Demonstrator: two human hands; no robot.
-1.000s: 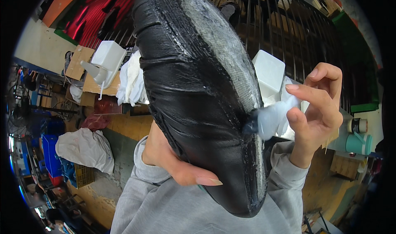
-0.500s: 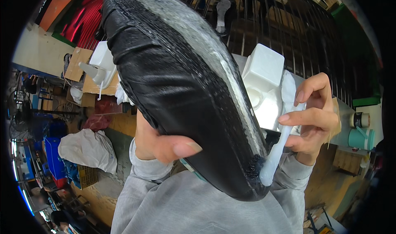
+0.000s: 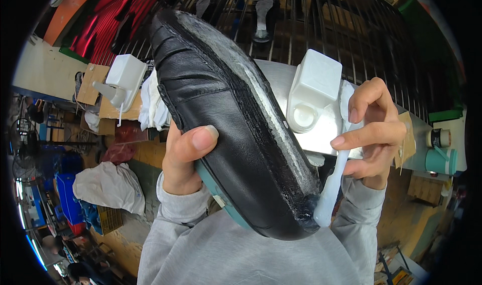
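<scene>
My left hand (image 3: 188, 154) grips a black leather shoe upper (image 3: 221, 119) from its left side, thumb pressed on the leather. The shoe is tilted, its underside turned to the right, with a whitish, wet-looking strip along the bottom edge. A teal shoe last (image 3: 218, 192) shows inside the opening. In my right hand (image 3: 374, 134), closed between thumb and fingers, is a white-handled brush (image 3: 331, 192). Its dark bristles touch the shoe's lower end, near my body.
Behind the shoe, a white plastic container (image 3: 319, 76) stands on a metal surface. Shoe soles (image 3: 262, 16) lie on the barred rack beyond. At left are a white nozzled bottle (image 3: 125, 71) and white cloths (image 3: 153, 104); a teal jug (image 3: 442, 160) stands at right.
The shoe has dropped away from the camera and looks smaller, its far end shifted right and down. The brush remains at the near end, moved slightly left. A second sole has come into sight.
</scene>
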